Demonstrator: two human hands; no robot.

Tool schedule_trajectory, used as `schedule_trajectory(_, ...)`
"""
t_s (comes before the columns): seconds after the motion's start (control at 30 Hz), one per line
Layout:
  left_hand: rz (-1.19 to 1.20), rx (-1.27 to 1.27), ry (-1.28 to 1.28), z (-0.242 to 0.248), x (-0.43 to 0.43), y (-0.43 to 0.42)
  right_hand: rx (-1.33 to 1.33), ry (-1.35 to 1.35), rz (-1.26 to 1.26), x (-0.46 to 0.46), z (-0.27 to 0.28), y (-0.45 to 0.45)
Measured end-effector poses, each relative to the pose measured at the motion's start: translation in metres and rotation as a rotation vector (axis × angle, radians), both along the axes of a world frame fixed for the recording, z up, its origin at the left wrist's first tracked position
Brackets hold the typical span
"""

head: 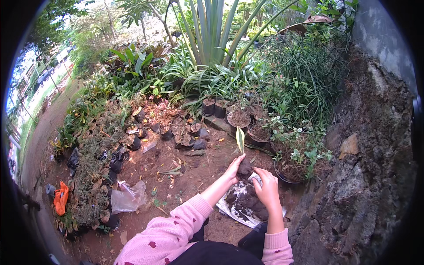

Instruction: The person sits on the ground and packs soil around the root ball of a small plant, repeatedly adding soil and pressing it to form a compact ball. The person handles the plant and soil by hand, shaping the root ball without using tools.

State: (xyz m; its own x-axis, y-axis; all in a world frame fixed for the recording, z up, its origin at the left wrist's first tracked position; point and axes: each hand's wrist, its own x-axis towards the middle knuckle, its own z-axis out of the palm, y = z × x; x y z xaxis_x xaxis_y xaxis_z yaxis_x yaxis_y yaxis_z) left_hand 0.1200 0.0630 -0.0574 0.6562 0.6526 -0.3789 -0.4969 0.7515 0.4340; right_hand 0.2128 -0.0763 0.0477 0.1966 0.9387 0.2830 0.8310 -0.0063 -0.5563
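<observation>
My left hand (234, 170) grips a dark, moist soil ball (245, 169) from its left side. Out of the top of that ball stands a small snake plant cutting (240, 140), green with yellow edges. My right hand (266, 185) is just right of the ball, fingers bent and spread; whether a fingertip touches the soil I cannot tell. Beneath both hands a white plastic sheet (228, 208) lies on the ground with a heap of dark soil (253, 207) on it.
Rough rock wall (357, 185) rises close on the right. A potted leafy plant (301, 159) stands ahead of it. Black nursery bags (135, 143) line the left and back. On the left lie a clear plastic bag (127, 200) and an orange bag (61, 198).
</observation>
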Motion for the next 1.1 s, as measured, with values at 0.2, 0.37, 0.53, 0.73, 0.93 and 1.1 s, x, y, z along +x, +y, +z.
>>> schedule_trajectory(0.2, 0.052, -0.067, 0.027, -0.003, 0.014, -0.01, -0.031, -0.087, -0.009, 0.002, -0.005, -0.007)
schedule_trajectory(0.37, -0.049, -0.093, 0.041, 0.007, 0.013, -0.018, -0.05, -0.094, 0.002, -0.002, -0.009, -0.006)
schedule_trajectory(0.53, -0.103, -0.123, 0.07, 0.017, 0.017, -0.02, -0.137, -0.108, -0.047, 0.0, -0.01, -0.009)
schedule_trajectory(0.73, -0.089, -0.147, 0.024, -0.003, 0.026, -0.016, -0.184, -0.168, -0.071, -0.001, -0.001, -0.007)
schedule_trajectory(0.93, -0.055, -0.153, 0.019, 0.006, 0.029, -0.017, -0.184, -0.085, -0.076, -0.003, -0.002, -0.008)
schedule_trajectory(1.1, -0.056, -0.114, 0.003, 0.013, 0.031, -0.016, -0.129, -0.073, -0.095, -0.003, -0.009, -0.009)
